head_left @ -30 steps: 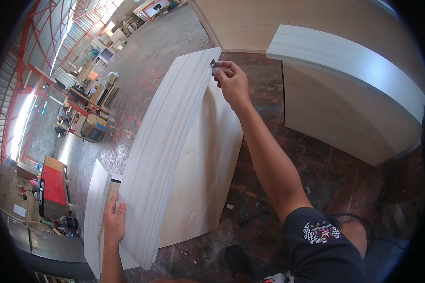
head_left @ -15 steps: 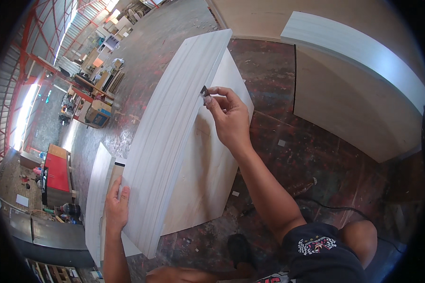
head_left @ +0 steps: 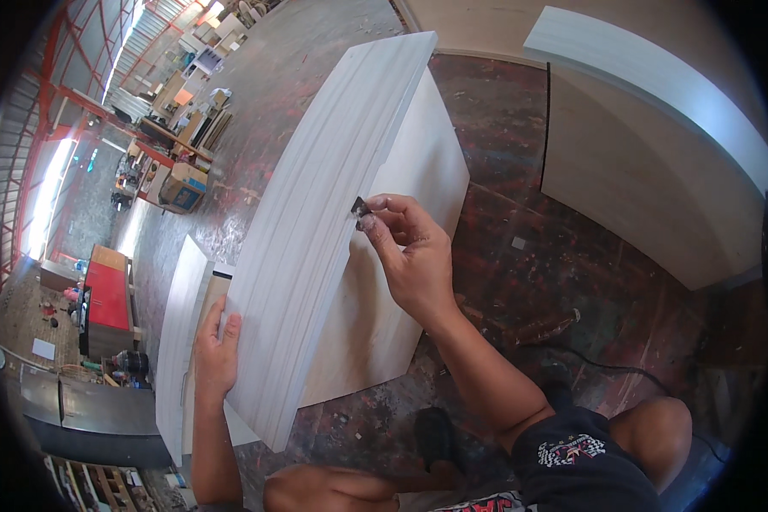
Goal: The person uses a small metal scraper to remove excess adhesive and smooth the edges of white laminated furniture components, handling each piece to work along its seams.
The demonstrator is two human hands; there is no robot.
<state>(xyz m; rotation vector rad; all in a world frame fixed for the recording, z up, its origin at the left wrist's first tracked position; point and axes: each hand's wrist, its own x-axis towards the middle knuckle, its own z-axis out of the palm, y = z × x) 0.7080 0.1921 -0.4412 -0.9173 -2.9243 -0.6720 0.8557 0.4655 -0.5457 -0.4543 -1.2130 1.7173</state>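
White panel [head_left: 316,230] stands on edge on the workshop floor [head_left: 503,282]. Left hand [head_left: 216,354] lies flat on its near end, fingers open. Right hand [head_left: 414,256] pinches a small dark tool [head_left: 360,206] — possibly a scraper — at mid-edge. Edge trimming underway; the next stroke requires steady pressure.

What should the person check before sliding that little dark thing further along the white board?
1. Right hand pinches the small dark tool on the white board edge: ok.
2. Left hand steadies the board's near end: ok.
3. Board stands on edge on the floor, upright: ok.
4. Fingers out of the tool's path: cannot tell.
5. Black cable away from the board: ok.
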